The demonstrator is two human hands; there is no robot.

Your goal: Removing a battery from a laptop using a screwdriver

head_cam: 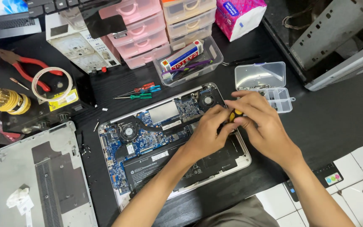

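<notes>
Fingers of both the right hand (261,126) and left hand (206,130) pinched a small yellow-handled screwdriver (235,114), apparently upright, over the right rear corner of an opened laptop (148,147) on a black table (337,117)

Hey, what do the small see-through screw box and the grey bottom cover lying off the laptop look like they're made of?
The small see-through screw box looks like clear glossy plastic: its compartments show through. The grey laptop bottom cover looks like matte metal, possibly aluminium, though painted plastic can't be ruled out.
</notes>
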